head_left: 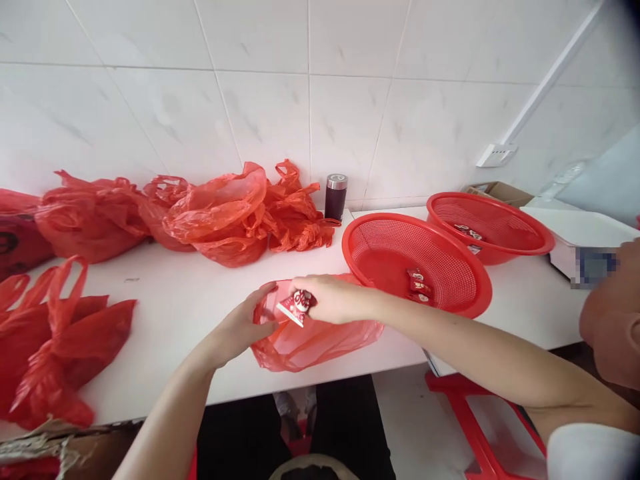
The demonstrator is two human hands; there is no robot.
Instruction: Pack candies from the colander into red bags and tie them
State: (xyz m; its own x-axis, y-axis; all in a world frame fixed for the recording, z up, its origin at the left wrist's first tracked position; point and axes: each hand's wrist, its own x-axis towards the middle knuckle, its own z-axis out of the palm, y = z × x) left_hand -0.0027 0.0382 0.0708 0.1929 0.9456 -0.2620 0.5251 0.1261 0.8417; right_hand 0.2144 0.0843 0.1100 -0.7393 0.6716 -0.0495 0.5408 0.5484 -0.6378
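My right hand (327,299) is closed on a small red-and-white snack packet (301,301), which sticks out past the fingertips. Beneath it lies a thin red plastic bag (320,343), its mouth facing left. My left hand (253,321) grips the bag's open edge, thumb and fingers on either side of the mouth. Just right of the bag stands a red perforated basket (370,247) with a few small red packets (419,285) at its bottom. What the bag contains is hard to make out.
Filled red bags (95,217) line the wall, and a knotted bag (75,340) sits at left. A dark tumbler (336,195) stands at the back. Rightward are a second red basket (530,240), a white scale (590,223), a red stool (465,407) and another person (613,313).
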